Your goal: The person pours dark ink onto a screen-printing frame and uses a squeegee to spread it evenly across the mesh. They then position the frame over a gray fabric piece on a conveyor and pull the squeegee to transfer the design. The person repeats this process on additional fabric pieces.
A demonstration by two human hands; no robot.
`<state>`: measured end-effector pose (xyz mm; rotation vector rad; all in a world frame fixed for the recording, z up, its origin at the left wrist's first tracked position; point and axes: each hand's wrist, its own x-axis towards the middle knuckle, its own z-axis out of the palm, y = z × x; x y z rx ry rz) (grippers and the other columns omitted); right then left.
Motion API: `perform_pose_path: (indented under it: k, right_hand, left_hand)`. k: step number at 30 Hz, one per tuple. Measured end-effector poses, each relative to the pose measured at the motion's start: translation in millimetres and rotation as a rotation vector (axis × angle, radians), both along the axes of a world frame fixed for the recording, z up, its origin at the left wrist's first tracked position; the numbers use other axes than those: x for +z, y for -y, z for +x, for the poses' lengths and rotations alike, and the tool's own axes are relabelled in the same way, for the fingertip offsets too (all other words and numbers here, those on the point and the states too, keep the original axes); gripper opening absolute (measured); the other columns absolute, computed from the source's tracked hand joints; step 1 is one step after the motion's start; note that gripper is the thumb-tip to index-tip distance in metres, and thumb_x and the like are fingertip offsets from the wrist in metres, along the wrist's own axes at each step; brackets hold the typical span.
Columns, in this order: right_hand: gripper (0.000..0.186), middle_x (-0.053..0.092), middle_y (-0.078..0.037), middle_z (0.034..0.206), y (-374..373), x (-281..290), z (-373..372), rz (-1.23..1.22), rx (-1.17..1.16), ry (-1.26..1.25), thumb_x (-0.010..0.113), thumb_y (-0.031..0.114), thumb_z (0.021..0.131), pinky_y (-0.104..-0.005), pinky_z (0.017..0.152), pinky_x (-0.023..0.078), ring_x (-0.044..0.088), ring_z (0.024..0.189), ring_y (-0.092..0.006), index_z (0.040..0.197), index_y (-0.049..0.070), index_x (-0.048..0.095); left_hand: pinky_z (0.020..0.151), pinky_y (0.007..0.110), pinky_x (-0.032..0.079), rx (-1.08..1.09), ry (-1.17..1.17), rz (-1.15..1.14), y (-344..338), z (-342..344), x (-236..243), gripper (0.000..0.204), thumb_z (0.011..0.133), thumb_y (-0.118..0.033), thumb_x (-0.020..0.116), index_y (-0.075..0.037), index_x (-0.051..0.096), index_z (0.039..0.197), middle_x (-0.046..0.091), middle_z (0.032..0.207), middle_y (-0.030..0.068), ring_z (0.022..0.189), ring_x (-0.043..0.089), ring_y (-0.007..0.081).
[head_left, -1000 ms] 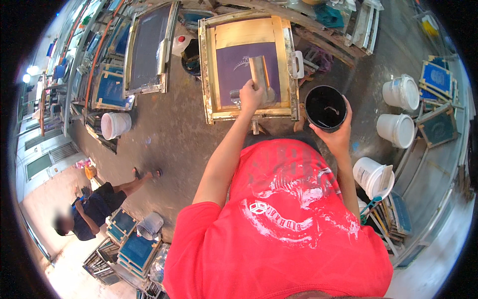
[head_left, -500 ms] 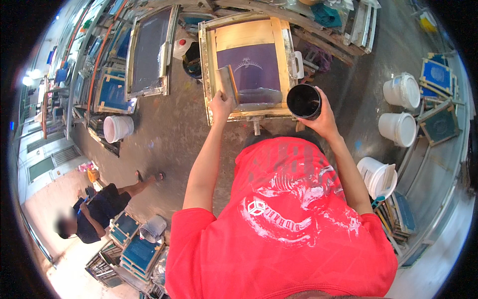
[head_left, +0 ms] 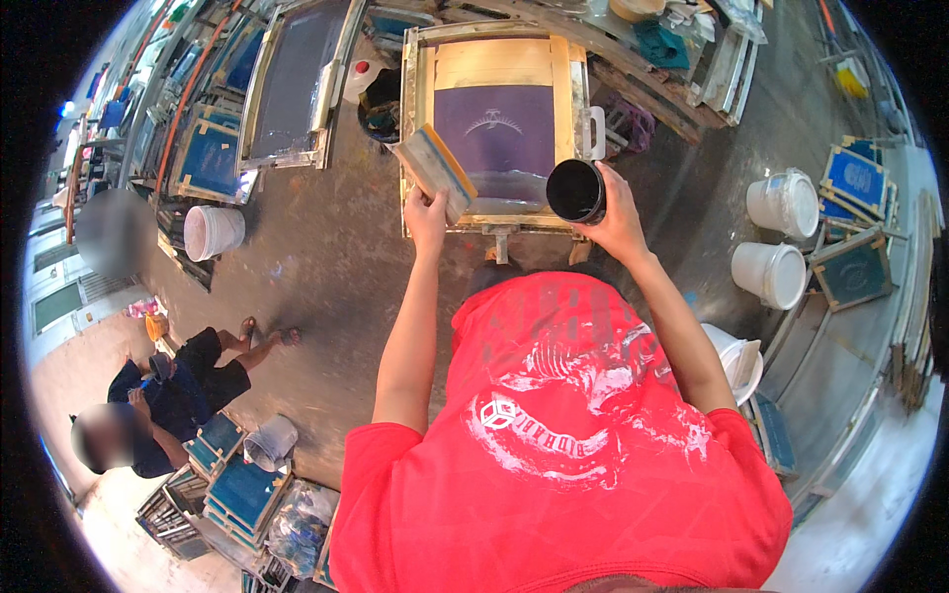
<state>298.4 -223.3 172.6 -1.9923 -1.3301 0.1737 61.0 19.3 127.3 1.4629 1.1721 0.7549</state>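
My left hand is closed around a squeegee with a pale handle and a yellowish edge. It is tilted over the lower left side of a framed printing screen. The purple mesh carries a pale arched design, and a wet grey band lies across its lower part, partly hidden. Over the lower right corner, my right hand grips a black cup by its side. The cup leans left, its dark mouth showing; its contents are hard to make out.
Another framed screen stands at the left. White buckets and stacked blue screens line the right side. A black bucket sits left of my screen. A person is at the lower left, near more screens.
The squeegee has turned to a flatter slant, lifted further over the screen's lower left. The cup has shifted left and tipped more that way. The person at left has moved an arm.
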Motion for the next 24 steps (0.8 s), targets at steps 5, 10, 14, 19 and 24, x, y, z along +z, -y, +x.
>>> perform_pose_path:
  k: [5, 10, 14, 19, 24]
  right_hand:
    - [0.106, 0.046, -0.02, 0.144, -15.2, 4.9, -4.7, 0.031, 0.004, -0.003, 0.092, 0.022, 0.064, -0.0462, 0.112, 0.04, 0.045, 0.135, -0.0389, 0.15, 0.003, 0.032]
    - [0.107, 0.048, -0.021, 0.143, -43.5, 11.8, -19.2, 0.079, 0.012, -0.168, 0.093, 0.024, 0.066, -0.0448, 0.111, 0.041, 0.049, 0.134, -0.0361, 0.15, 0.003, 0.031]
    - [0.106, 0.05, -0.02, 0.142, -77.5, 21.5, -25.3, 0.113, 0.104, -0.37, 0.094, 0.022, 0.065, -0.043, 0.113, 0.039, 0.05, 0.134, -0.0325, 0.149, 0.004, 0.032]
    - [0.105, 0.052, -0.019, 0.139, -153.7, 50.3, -50.8, 0.137, 0.192, -0.294, 0.095, 0.023, 0.062, -0.0424, 0.111, 0.041, 0.052, 0.131, -0.0334, 0.147, 0.005, 0.035]
    - [0.108, 0.053, -0.017, 0.139, -219.4, 77.8, -75.5, 0.136, 0.34, -0.342, 0.095, 0.024, 0.062, -0.0396, 0.111, 0.04, 0.051, 0.132, -0.0299, 0.148, 0.003, 0.033]
  left_hand:
    - [0.074, 0.031, 0.052, 0.064, 0.012, -0.014, -2.8, -11.2, -11.0, 0.025, 0.09, -0.012, 0.071, 0.006, 0.066, 0.106, 0.073, 0.093, 0.0125, 0.082, 0.069, 0.0165]
    - [0.076, 0.034, 0.052, 0.12, 0.03, -0.033, -2.4, -40.1, -33.8, 0.027, 0.088, -0.013, 0.072, 0.005, 0.066, 0.107, 0.073, 0.093, 0.0121, 0.084, 0.068, 0.017]
    - [0.076, 0.038, 0.052, 0.147, -0.228, 0.062, 3.4, -34.3, -44.8, 0.026, 0.082, -0.019, 0.073, 0.001, 0.068, 0.097, 0.071, 0.092, 0.0149, 0.081, 0.067, 0.0231]
    - [0.071, 0.035, 0.053, 0.182, 0.006, -0.074, 11.4, -22.0, -28.9, 0.024, 0.083, -0.014, 0.071, 0.003, 0.067, 0.099, 0.073, 0.091, 0.0143, 0.078, 0.069, 0.0213]
    - [0.073, 0.032, 0.051, 0.245, 0.15, -0.093, 13.0, -21.0, -29.6, 0.025, 0.085, -0.01, 0.071, 0.004, 0.066, 0.105, 0.072, 0.091, 0.0103, 0.08, 0.067, 0.0176]
